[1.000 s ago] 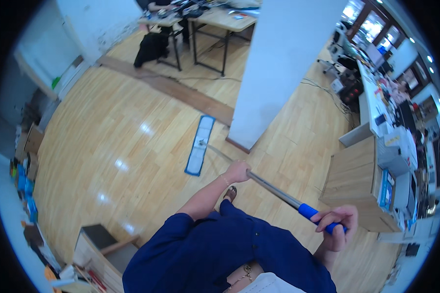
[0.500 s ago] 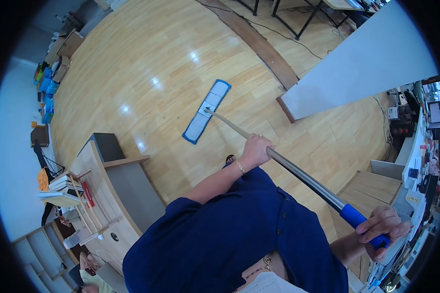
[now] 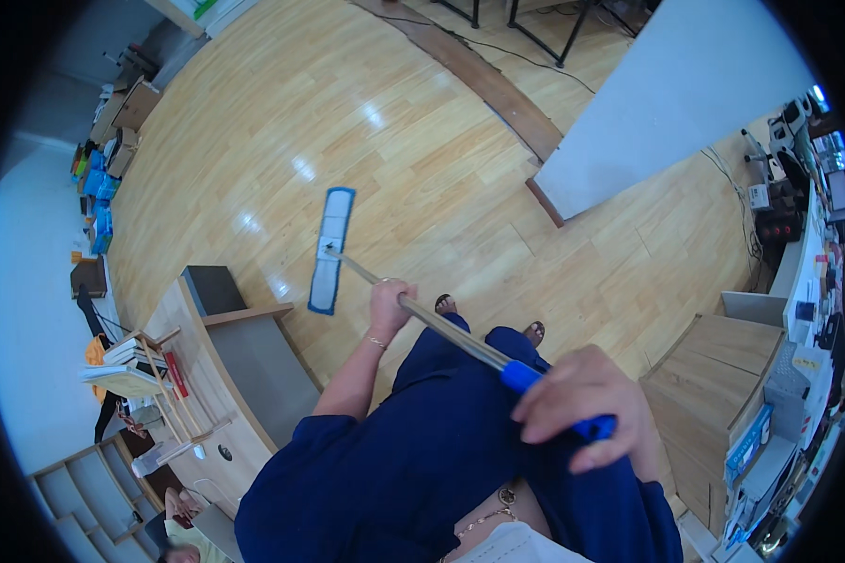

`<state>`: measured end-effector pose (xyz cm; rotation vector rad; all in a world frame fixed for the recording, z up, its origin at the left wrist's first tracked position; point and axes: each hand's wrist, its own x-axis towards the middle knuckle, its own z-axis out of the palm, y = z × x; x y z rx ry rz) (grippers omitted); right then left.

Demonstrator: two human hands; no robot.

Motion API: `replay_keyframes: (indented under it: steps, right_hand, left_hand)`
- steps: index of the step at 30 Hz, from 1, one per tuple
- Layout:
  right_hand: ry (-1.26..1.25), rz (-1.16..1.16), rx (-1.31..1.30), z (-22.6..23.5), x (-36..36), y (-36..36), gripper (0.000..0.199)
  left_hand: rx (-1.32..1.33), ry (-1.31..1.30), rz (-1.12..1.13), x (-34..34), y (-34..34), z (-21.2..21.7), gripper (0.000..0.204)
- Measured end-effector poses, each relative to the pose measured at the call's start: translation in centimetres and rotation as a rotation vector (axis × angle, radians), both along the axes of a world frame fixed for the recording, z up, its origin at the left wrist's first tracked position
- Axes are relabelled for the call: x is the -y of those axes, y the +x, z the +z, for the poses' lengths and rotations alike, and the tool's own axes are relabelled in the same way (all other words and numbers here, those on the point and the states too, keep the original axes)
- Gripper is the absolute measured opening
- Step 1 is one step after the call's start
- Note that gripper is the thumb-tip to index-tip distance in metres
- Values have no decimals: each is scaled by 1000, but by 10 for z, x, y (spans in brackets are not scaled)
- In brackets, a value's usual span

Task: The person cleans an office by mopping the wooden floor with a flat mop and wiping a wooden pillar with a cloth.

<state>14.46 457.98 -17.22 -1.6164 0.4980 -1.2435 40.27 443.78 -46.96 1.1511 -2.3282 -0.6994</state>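
A flat mop lies across my front, its long pale head (image 3: pixel 326 267) with a blue fringe resting on the wooden floor. Around the metal pole (image 3: pixel 465 340) my left hand (image 3: pixel 391 308) is closed, partway down toward the head. At the pole's upper end is a blue grip (image 3: pixel 518 376). My right hand (image 3: pixel 587 403) is over this grip, fingers bent loosely across it and hiding part of it; the palm side does not show. Both my sandalled feet show beyond my dark blue clothes.
A wooden desk (image 3: pixel 183 342) with a grey side panel stands at left, a seated person (image 3: pixel 183 525) beyond it. A white partition (image 3: pixel 667 103) juts in from upper right. At right are a wooden cabinet (image 3: pixel 709 394) and a cluttered worktop. Boxes line the far-left wall; a cable crosses the floor strip.
The mop head has moved left and nearer, turning more upright in view. My left hand has moved left and down; my right hand has swung inward and up with the grip.
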Motion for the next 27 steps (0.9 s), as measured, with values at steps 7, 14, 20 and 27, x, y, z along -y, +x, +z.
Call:
replay_keyframes:
  steps: [7,14,20,27]
  right_hand:
    - [227,-238,-257,-24,-57,-44,26]
    - [323,-465,-229,8,-156,-103,20]
    - [418,-890,-261,44,-246,-144,17]
    - [245,-1013,-384,73,-337,-174,20]
  left_hand:
    - [115,-8,-9,-20,-42,-28,24]
    - [197,16,-252,-86,-160,-25,18]
    - [152,60,-461,-149,-277,8,9]
    - [111,113,-626,-237,-366,30,6]
